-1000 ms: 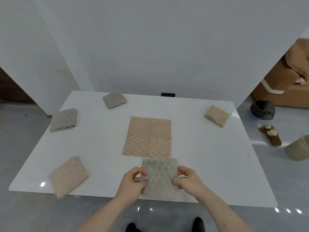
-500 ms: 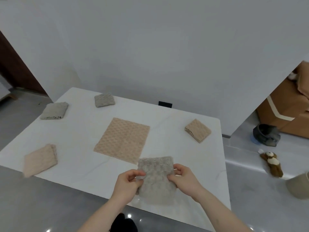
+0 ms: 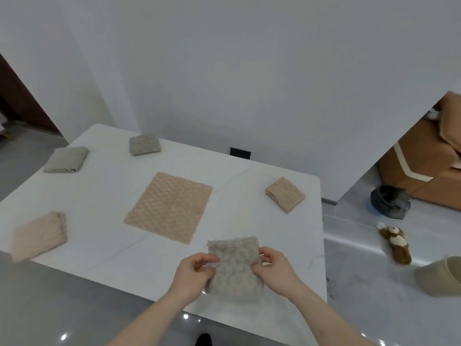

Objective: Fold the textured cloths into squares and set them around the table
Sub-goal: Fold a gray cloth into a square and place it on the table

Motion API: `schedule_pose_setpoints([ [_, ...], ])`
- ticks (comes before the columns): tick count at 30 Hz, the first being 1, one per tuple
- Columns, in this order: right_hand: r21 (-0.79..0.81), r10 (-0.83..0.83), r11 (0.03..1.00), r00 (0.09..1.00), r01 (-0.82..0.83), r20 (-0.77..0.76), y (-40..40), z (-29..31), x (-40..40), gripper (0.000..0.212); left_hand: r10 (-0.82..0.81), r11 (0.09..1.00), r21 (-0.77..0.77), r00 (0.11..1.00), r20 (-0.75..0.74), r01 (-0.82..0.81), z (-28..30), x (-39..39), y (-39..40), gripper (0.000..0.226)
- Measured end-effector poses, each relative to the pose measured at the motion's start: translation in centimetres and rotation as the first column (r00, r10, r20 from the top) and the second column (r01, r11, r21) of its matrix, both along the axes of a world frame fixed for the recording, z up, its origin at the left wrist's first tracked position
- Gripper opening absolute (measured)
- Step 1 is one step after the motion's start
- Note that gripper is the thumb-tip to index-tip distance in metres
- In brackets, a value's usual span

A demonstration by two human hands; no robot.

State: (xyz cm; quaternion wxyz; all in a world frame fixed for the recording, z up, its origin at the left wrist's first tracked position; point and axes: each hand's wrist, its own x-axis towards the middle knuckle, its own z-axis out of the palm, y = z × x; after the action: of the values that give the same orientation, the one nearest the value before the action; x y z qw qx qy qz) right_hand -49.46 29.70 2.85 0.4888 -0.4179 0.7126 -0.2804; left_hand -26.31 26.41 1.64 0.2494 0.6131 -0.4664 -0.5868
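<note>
A folded grey textured cloth (image 3: 234, 267) is held over the near right part of the white table (image 3: 104, 245). My left hand (image 3: 193, 273) pinches its left edge and my right hand (image 3: 274, 267) pinches its right edge. A larger beige cloth (image 3: 169, 207) lies flat in the table's middle. Folded squares lie around it: two grey ones at the far left (image 3: 66, 159) and far middle (image 3: 144, 145), a beige one at the near left (image 3: 40, 234), and another beige one at the right (image 3: 285, 194).
The table's right edge drops to a grey floor with a stuffed toy (image 3: 396, 242), a dark bowl-like object (image 3: 389, 201), a beige bin (image 3: 441, 275) and a cardboard box (image 3: 424, 171). A white wall stands behind the table.
The view has swung toward the table's right side. Both hands keep pinching the grey cloth and have carried it to the right along the near edge.
</note>
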Motion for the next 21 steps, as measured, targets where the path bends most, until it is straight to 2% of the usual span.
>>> schedule_pose_setpoints([
  [5,0.001,0.063,0.998,0.996,-0.063,-0.058,0.1,-0.7,-3.0,0.027,-0.050,0.999,0.001,0.998,0.040,0.050,-0.5,-2.7,0.9,0.022],
  [10,0.021,0.129,0.992,0.989,-0.128,-0.073,-0.1,-1.8,-7.1,0.025,-0.022,0.999,-0.034,0.992,0.121,0.026,-1.4,-6.5,1.4,0.023],
  [21,0.077,0.403,0.915,0.910,-0.397,-0.099,0.5,-3.9,-20.6,0.016,0.153,0.988,-0.033,0.960,0.236,-0.149,-3.7,-19.8,6.8,0.023],
])
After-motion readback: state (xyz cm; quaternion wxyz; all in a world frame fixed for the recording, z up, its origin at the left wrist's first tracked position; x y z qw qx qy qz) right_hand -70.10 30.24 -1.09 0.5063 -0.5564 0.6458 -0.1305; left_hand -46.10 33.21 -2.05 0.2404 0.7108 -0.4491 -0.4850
